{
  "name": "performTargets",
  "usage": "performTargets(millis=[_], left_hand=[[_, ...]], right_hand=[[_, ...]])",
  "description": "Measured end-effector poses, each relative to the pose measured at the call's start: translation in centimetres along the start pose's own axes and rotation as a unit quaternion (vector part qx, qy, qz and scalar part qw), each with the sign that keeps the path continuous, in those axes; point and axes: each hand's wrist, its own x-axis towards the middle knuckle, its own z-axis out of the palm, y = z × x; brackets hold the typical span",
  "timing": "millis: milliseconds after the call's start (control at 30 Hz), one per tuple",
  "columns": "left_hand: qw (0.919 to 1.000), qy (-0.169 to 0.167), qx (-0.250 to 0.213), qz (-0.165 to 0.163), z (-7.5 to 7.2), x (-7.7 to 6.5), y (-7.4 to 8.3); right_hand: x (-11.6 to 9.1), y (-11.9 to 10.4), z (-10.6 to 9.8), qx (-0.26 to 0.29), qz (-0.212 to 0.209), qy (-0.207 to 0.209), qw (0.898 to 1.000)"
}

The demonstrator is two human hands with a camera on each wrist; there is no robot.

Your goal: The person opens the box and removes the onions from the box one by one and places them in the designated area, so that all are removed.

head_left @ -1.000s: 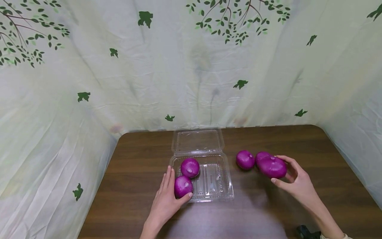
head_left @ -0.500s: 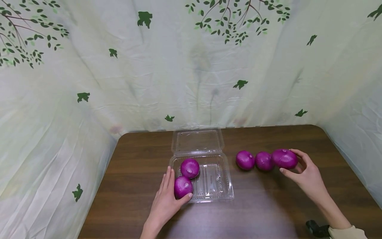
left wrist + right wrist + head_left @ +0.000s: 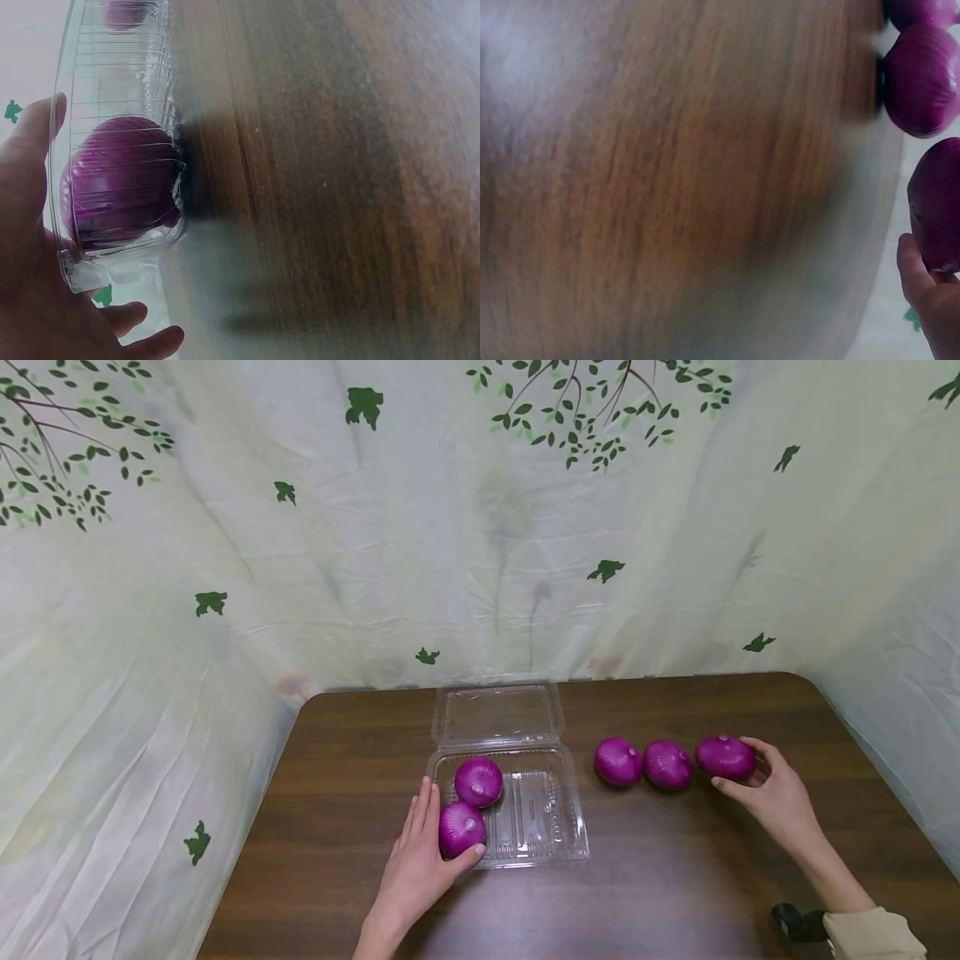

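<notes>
The right hand (image 3: 780, 797) has its thumb and fingers curved about the far end of a purple onion, the held onion (image 3: 725, 757), spread about as wide as the onion is thick; the thumb lies on the side nearer the person, the fingertips on the opposite side. From the right wrist the held onion looks slightly raised from the wood, though its underside is hard to judge. Just past the fingertips, across a narrow gap, sits the middle onion (image 3: 668, 765), and beyond it, touching or nearly so, the end onion (image 3: 618, 762). To handle this piece well, a light grip on opposite sides should do, since the skin looks glossy and probably slips if squeezed off centre; that gap is worth minding, as a nudge could roll the other two. The left hand (image 3: 420, 868) lies with straight fingers along the outside of the clear container (image 3: 540, 814) and its thumb stretched round the near corner, gripping no onion. Inside, next to that thumb, is the near onion (image 3: 462, 828), with the back onion (image 3: 478, 781) farther from the person. Gentle bracing seems best here, because thin plastic may flex under pressure. Beyond the fingertips, the lid (image 3: 498, 714) lies folded back on the table (image 3: 600, 893), before the leaf-patterned curtain (image 3: 487, 568).
</notes>
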Motion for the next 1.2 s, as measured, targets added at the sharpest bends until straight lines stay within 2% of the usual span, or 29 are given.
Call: performTargets(millis=[267,433,633,967,1200], left_hand=[[1.0,-0.004,0.003,-0.002,0.0,0.0,-0.2],[1.0,-0.004,0.004,0.0,0.0,0.0,-0.1],[1.0,-0.003,0.003,-0.001,0.0,0.0,0.0],[1.0,0.006,0.004,0.005,-0.1,0.0,0.0],[1.0,-0.003,0.004,-0.002,-0.2,0.1,0.0]], right_hand=[[0.8,1.3,0.5,-0.022,0.006,-0.022,0.999],[0.9,1.9,0.8,-0.014,0.001,-0.022,1.0],[0.9,2.0,0.9,-0.038,-0.005,-0.01,0.999],[0.6,2.3,0.9,-0.022,0.017,-0.027,0.999],[0.4,2.2,0.8,-0.023,0.012,-0.027,0.999]])
